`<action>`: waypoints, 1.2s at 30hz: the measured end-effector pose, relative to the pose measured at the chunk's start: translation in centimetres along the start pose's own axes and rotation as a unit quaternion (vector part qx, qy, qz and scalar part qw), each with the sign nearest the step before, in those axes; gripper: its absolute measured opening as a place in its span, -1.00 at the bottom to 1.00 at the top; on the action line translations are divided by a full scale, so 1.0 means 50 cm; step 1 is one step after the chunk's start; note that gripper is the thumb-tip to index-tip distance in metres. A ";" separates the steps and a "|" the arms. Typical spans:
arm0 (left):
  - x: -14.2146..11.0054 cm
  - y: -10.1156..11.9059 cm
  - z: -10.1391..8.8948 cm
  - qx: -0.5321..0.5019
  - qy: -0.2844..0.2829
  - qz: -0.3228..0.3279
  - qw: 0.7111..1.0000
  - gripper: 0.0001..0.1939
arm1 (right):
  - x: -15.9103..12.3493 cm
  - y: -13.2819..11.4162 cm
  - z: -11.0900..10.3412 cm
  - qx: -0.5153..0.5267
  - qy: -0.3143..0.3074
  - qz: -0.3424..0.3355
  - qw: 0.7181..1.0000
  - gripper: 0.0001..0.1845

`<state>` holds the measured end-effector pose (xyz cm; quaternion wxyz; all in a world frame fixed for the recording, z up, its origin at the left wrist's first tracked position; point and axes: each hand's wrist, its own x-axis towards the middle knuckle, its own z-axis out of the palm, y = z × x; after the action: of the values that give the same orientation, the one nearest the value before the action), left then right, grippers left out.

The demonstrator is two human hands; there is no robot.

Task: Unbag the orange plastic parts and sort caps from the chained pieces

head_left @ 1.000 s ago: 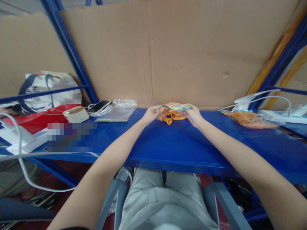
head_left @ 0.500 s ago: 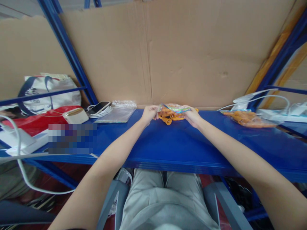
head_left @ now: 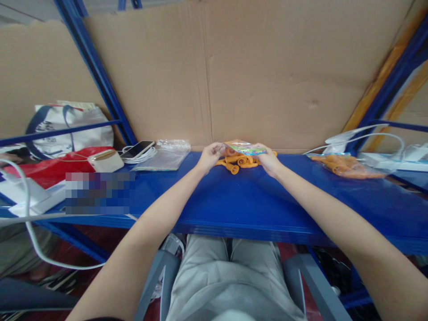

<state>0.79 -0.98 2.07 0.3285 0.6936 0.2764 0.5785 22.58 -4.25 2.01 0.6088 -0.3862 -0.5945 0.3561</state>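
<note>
At the back of the blue table, my left hand (head_left: 211, 156) pinches the left side of a clear plastic bag (head_left: 245, 146) with a colourful printed strip. The bag's right end is gripped by my right hand (head_left: 270, 161). Something orange shows through its plastic. Under and in front of the bag lie several orange, trumpet-shaped plastic pieces (head_left: 234, 169), their flared ends toward me. Whether some of these are inside the bag I cannot tell. My fingertips are partly hidden by the bag.
A similar bag of orange pieces (head_left: 347, 166) lies to the right, by a white power strip (head_left: 394, 162). On the left are flat clear bags (head_left: 163, 158), a phone (head_left: 139, 150) on a coiled cable, a white box (head_left: 106, 161) and a red bag (head_left: 67, 166). Cardboard (head_left: 267, 76) stands behind.
The bag has risen slightly and its printed strip has straightened. My left hand has moved up a little, off the orange pieces, and more of them show below the bag.
</note>
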 end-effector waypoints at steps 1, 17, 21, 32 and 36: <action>0.000 -0.006 -0.002 -0.006 -0.012 -0.012 1.000 -0.58 | 0.001 -0.001 -0.001 -0.003 0.012 0.019 1.000 -0.89; -0.016 0.026 0.005 -0.013 0.000 -0.194 0.981 -0.79 | -0.015 -0.026 -0.008 0.050 -0.050 0.114 0.991 -0.92; -0.012 0.020 0.001 -0.038 0.001 -0.158 0.987 -0.73 | -0.015 -0.031 -0.003 0.032 -0.049 0.120 0.991 -0.89; 0.002 -0.013 0.000 -0.069 0.005 -0.043 0.997 -0.60 | -0.008 -0.031 -0.003 0.032 -0.036 0.075 0.996 -0.83; -0.010 -0.011 -0.001 -0.047 -0.016 -0.152 0.987 -0.48 | -0.009 -0.035 -0.012 0.039 -0.017 0.125 0.991 -0.81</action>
<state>0.65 -1.02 1.34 0.4495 0.6366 0.3454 0.5229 23.10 -5.45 3.37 0.5637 -0.4276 -0.5374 0.4589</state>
